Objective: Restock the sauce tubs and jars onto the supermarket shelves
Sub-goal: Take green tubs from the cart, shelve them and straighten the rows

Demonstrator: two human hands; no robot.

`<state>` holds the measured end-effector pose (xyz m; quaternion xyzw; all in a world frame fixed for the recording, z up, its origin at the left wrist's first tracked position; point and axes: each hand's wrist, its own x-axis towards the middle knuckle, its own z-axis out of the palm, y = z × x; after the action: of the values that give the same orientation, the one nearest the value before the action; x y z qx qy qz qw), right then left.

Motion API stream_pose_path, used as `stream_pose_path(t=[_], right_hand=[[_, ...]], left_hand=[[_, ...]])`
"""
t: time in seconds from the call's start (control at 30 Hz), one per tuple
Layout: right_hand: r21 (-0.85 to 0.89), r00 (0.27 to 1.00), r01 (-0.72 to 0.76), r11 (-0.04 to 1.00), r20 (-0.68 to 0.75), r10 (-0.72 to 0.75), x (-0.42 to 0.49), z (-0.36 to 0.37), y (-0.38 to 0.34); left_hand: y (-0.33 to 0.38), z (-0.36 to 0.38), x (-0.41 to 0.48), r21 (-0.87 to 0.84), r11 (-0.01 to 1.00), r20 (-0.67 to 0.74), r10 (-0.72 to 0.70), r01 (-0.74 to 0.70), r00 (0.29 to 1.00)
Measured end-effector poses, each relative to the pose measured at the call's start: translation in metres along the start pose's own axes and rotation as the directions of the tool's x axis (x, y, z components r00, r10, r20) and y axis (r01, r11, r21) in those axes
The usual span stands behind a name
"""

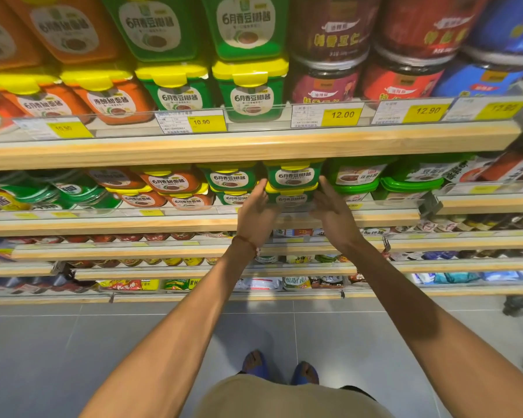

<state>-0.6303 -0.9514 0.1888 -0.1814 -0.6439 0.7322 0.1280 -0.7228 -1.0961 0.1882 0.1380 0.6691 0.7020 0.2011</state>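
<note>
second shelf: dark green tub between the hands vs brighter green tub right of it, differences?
The dark green tub has a yellow lid; brighter green tub a green one. The left hand and right hand flank the dark tub; the brighter one is untouched. Both sit atop a matching tub.

Tubs (251,98): 6月香豆瓣酱; tags (341,115) (yellow): 10.90; 12.00; 12.90

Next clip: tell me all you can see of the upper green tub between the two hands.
The upper green tub is a squat plastic box with a yellow lid and a white oval label in dark characters. It stands upright, closed, stacked on a matching tub at the front of the second shelf. The left hand and right hand flank the stack, straight fingers at its sides; contact looks likely.
</note>
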Motion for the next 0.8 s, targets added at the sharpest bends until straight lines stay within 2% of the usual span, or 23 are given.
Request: stream_pose_path(t=[0.1,0.2,0.23,0.33,0.4,0.53,0.8], right_hand=[[-0.155,0.997,-0.032,0.987,-0.068,0.021,0.006,0.007,-0.006],[-0.315,1.000,-0.026,0.949,0.005,0.029,0.015,0.010,-0.001],[-0.320,0.999,-0.029,0.947,0.023,0.039,0.019,0.007,0.003],[-0.261,0.999,0.007,0.965,0.040,0.004,0.019,0.007,0.005],[-0.180,0.998,0.005,0.984,0.068,0.007,0.019,0.003,0.006],[-0.023,0.994,-0.017,1.000,0.105,0.020,0.017,-0.004,0.015],[-0.060,0.996,-0.040,0.997,0.073,0.044,0.009,-0.006,0.003]], left_hand=[[0.005,0.001,0.003,0.058,0.998,-0.015,-0.001,0.002,1.000],[0.007,0.014,0.000,0.112,0.994,-0.029,0.018,-0.014,0.999],[0.007,0.018,-0.001,0.115,0.993,-0.039,0.021,-0.017,0.999],[0.001,0.017,0.003,0.108,0.994,-0.056,0.014,-0.008,0.998],[-0.007,0.010,0.010,0.055,0.997,-0.061,-0.053,0.057,0.997],[-0.004,0.003,0.013,0.079,0.982,-0.061,-0.167,0.172,0.984],[0.010,0.006,0.002,0.211,0.966,-0.050,-0.142,0.149,0.989]])
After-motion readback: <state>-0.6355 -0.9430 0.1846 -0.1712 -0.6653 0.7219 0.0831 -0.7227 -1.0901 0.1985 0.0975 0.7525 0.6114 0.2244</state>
